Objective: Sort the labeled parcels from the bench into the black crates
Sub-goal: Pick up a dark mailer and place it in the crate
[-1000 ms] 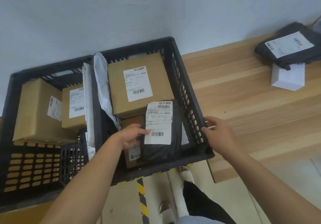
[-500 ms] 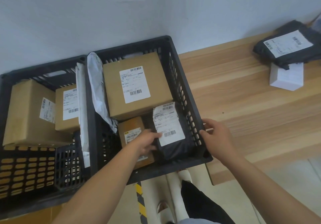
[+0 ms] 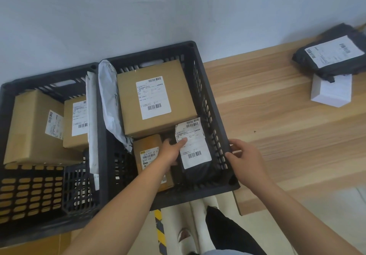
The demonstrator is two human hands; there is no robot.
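A black plastic mailer bag with a white shipping label (image 3: pixel 195 151) lies in the right black slatted plastic crate (image 3: pixel 208 88), against its right wall, beside a small brown box (image 3: pixel 147 151). The left hand (image 3: pixel 171 151) grips the bag's left edge, thumb on the label. The right hand (image 3: pixel 246 155) clasps the crate's right rim, fingers curled over it

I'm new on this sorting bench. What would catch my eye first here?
Two black crates packed with brown boxes fill the left and centre. In the nearer crate the left hand presses a black bag with a white label, while the right hand steadies the crate's rim. Far right on the wooden bench, another black bag lies over a white box.
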